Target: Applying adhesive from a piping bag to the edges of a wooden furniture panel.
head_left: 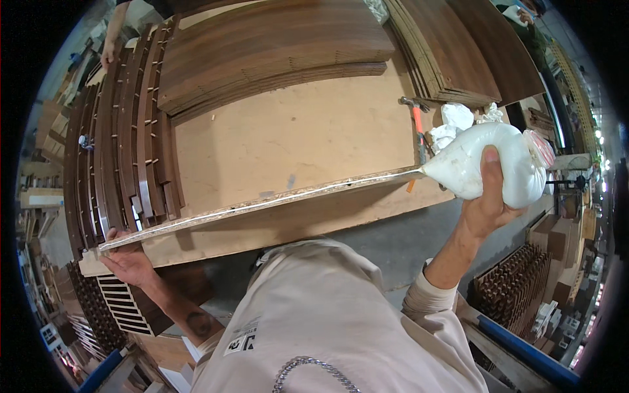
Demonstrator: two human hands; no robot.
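Note:
My right hand (493, 187) is wrapped round a squeezable white glue bottle (462, 164), tilted so its nozzle points left. The nozzle meets the right end of a long wooden board (288, 196) standing on edge. A white line of glue runs along the board's upper edge. My left hand (128, 259) grips the board's left end, with fingers behind it and the palm in front. Behind the bottle, a hammer (418, 124) with an orange handle lies on the worktable (282, 137), beside crumpled white paper or cloth (457, 116).
Stacked brown panels (275, 49) lie at the back, with another stack (452, 52) at the back right. Brown slats with pegs (124, 131) stand in rows on the left. Another person's hand (110, 52) reaches in at the far left.

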